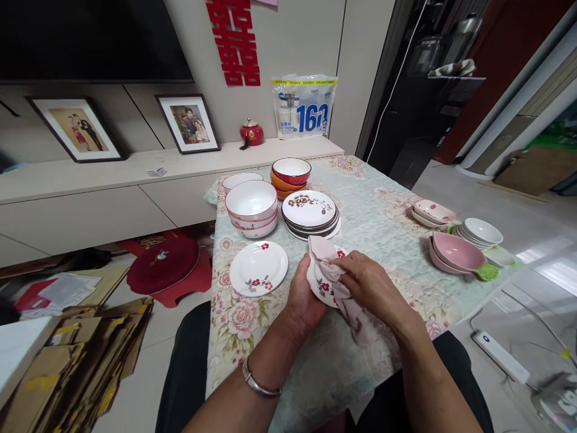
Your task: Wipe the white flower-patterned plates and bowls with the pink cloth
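Note:
My left hand [306, 294] grips the left edge of a white plate with red flowers [323, 291], holding it tilted above the table's near part. Pressed on the plate's face is a pale pink cloth [325, 257], bunched in the closed fingers of my right hand [367, 282]. The cloth's loose end hangs below that hand and covers part of the plate. A matching flowered plate [259, 269] lies flat to the left of my hands. Just beyond them is a stack of plates with brown rims [310, 209].
White bowls with pink rims [251, 201] and red and orange bowls [291, 173] stand stacked at the back. Pink bowls [458, 252], small white dishes [482, 231] and spotted dishes [434, 211] sit at the right. A red stool [169, 264] and flattened cardboard [76, 361] are on the floor left.

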`<state>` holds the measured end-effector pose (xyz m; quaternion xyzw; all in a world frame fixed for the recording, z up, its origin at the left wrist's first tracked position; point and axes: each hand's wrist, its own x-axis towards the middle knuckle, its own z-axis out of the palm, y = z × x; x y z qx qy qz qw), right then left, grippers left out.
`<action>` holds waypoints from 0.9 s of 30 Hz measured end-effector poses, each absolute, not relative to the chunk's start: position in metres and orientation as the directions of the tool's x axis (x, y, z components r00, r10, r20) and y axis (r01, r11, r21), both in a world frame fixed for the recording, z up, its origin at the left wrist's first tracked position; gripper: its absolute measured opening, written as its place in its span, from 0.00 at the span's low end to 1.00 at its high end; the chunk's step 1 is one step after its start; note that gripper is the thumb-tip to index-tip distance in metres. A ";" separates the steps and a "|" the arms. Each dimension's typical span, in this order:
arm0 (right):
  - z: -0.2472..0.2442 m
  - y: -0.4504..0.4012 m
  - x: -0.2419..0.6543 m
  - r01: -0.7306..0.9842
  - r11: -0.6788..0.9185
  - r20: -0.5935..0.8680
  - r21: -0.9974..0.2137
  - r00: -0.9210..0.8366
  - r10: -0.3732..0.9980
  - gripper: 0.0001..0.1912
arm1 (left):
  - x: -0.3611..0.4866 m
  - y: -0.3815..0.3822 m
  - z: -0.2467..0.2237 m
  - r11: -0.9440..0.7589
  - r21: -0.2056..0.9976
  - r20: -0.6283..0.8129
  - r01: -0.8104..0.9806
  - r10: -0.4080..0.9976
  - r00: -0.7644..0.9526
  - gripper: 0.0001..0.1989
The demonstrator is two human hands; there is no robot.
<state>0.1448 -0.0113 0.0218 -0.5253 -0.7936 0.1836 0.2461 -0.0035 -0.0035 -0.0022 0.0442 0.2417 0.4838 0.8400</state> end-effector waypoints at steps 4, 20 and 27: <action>0.028 -0.013 0.148 0.566 0.394 0.362 -0.724 -0.175 0.916 0.15 | -0.003 -0.005 -0.001 0.525 0.350 -0.321 -0.776 0.845 0.427 0.23; 0.028 -0.013 0.154 0.731 0.386 0.255 -0.562 -0.290 0.922 0.10 | -0.003 -0.004 -0.004 0.507 0.328 -0.276 -0.797 0.858 0.433 0.25; 0.028 -0.017 0.133 0.619 0.525 0.216 -0.584 -0.504 0.836 0.27 | -0.006 -0.002 -0.006 0.534 0.298 -0.386 -0.792 0.826 0.411 0.22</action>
